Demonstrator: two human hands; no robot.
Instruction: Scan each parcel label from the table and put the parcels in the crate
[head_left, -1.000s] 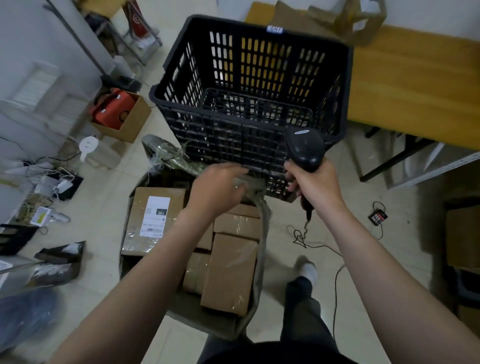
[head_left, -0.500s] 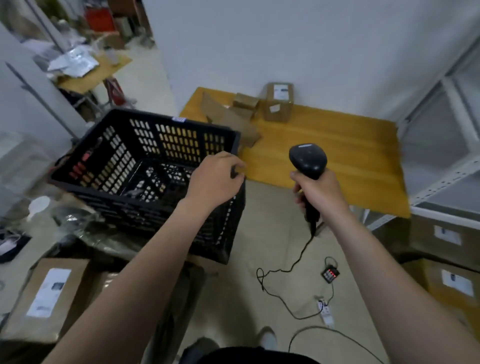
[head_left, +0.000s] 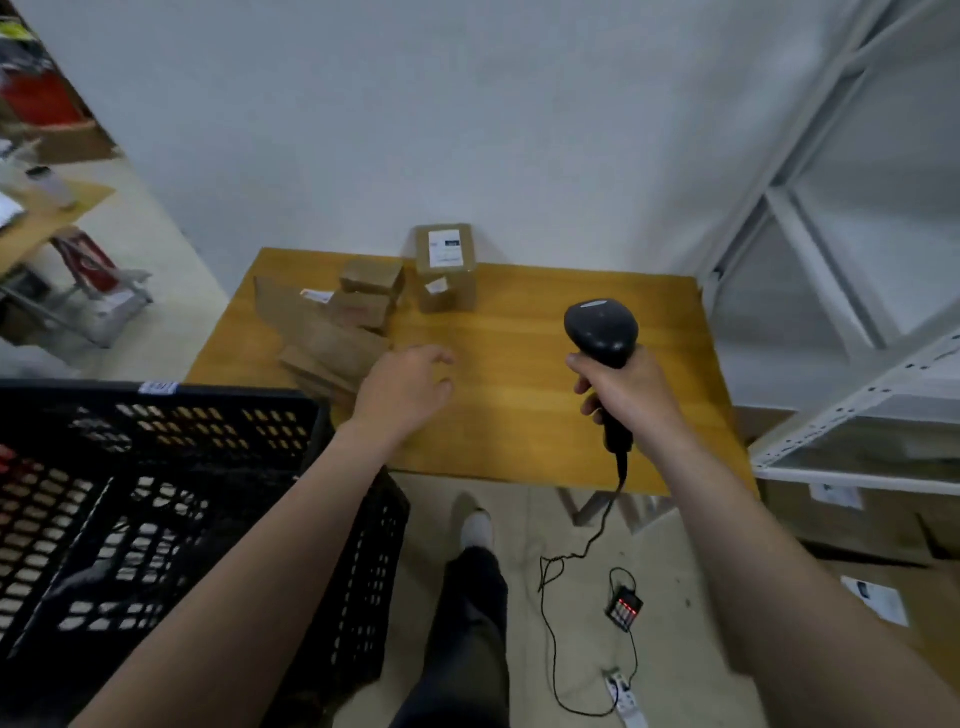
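Note:
My right hand grips a black corded barcode scanner held above the wooden table. My left hand hovers over the table's left part with loosely curled fingers, holding nothing. Several brown cardboard parcels lie at the table's far left: a tall box with a white label, two small boxes, and flat brown packets just beyond my left hand. An empty black plastic crate stands at the lower left, beside the table's near left corner.
The scanner's cable trails down to the floor past a small device with red lights. White metal shelving stands at the right with labelled boxes below. My leg and shoe are near the table's front edge.
My left hand has let go of the crate's rim and moved out over the table. The crate now sits lower left. My view has swung toward the table; the scanner stays in my right hand.

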